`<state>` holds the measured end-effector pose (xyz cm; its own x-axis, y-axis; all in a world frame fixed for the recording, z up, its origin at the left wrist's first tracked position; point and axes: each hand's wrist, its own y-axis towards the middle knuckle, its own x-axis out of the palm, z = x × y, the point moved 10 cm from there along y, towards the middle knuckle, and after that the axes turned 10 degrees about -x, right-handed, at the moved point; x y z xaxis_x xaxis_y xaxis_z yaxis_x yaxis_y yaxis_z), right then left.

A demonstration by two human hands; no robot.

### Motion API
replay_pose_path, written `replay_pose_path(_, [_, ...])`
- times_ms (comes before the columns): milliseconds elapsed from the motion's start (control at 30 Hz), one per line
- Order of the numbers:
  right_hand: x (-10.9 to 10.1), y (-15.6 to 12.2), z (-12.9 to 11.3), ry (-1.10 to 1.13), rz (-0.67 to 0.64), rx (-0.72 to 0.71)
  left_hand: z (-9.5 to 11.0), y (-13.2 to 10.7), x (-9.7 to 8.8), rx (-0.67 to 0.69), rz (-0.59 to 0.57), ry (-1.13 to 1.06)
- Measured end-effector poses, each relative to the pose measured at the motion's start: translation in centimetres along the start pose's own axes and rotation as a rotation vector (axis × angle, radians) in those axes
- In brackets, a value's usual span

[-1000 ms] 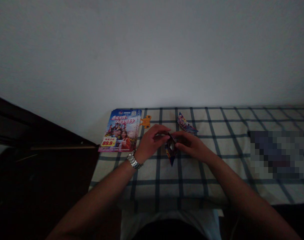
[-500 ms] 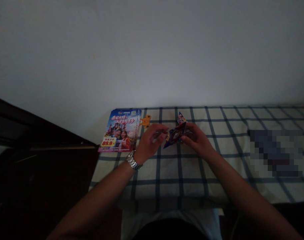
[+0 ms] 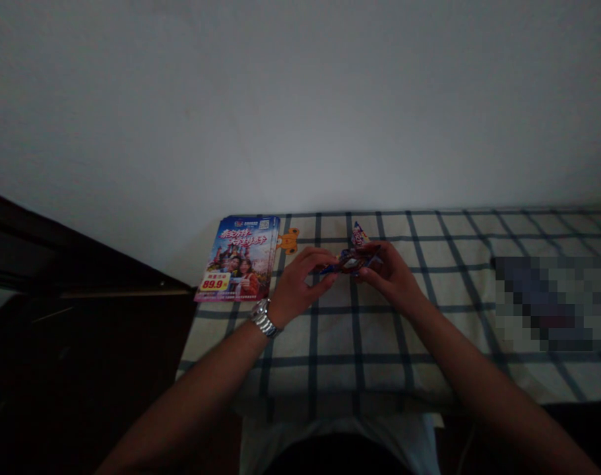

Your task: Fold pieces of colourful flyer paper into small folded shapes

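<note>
Folded printed paper (image 3: 350, 263), held between both hands over a checked cloth (image 3: 429, 343); contact with the cloth beneath impossible to tell. Left hand (image 3: 301, 280) narrowed to a pinch on the left end, with a metal-banded watch (image 3: 267, 321) at the wrist. Right hand (image 3: 392, 274) likewise narrowed to a pinch on the right end, thumb on the near side. Between the two pinches, a pale patch amid dark, colourful print; exact folds too dim and small to read. Step in hand, by judgement: bending and shaping the folds with the fingertips, apparently partway along. Next move, by the same judgement: a steady hold at one end, with light, even fingertip pressure at the other to set the layers without crushing or tearing. Just far of the held paper and partly hidden, a second folded piece (image 3: 359, 233), similarly printed, with a point at the far end. To the left, well apart, a stack of flyers (image 3: 238, 257), face up, with an orange bear figure (image 3: 289, 241) just beside the right edge. Well to the right, a dark pixelated object (image 3: 542, 303), unidentifiable. Beyond the cloth's far edge, a plain wall (image 3: 300, 105).
</note>
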<state>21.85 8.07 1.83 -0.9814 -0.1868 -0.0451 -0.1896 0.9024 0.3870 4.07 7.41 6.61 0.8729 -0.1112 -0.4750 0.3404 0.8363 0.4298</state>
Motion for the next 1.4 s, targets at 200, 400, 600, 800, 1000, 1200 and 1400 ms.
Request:
replay_pose_path(200, [-0.3, -0.2, -0.2, -0.083, -0.007, -0.043, -0.6, 0.1, -0.4, -0.057, 0.024, -0.023])
replay_pose_path(400, [-2.8, -0.2, -3.8, -0.587, 0.128, -0.260, -2.0, 0.2, -0.6, -0.185, 0.044, -0.082])
replay_pose_path(600, [-4.9, 0.3, -4.8, -0.974, 0.181, -0.308, -3.8, 0.1, -0.4, -0.287, 0.044, -0.182])
replay_pose_path(800, [-5.7, 0.8, -1.3, -0.982, 0.066, -0.168, -4.5, 0.1, -0.4, -0.346, 0.045, -0.216])
replay_pose_path(1000, [-4.8, 0.8, -0.1, -0.905, -0.003, -0.117, -4.5, 0.1, -0.7, -0.348, 0.059, -0.200])
replay_pose_path(1200, [-2.8, 0.8, -0.8, -0.766, -0.116, -0.196, -3.6, 0.3, -1.3, -0.282, 0.091, -0.225])
replay_pose_path(1400, [-0.4, 0.4, -1.0, -0.624, -0.252, -0.255, -2.7, 0.3, -1.6, -0.217, 0.094, -0.121])
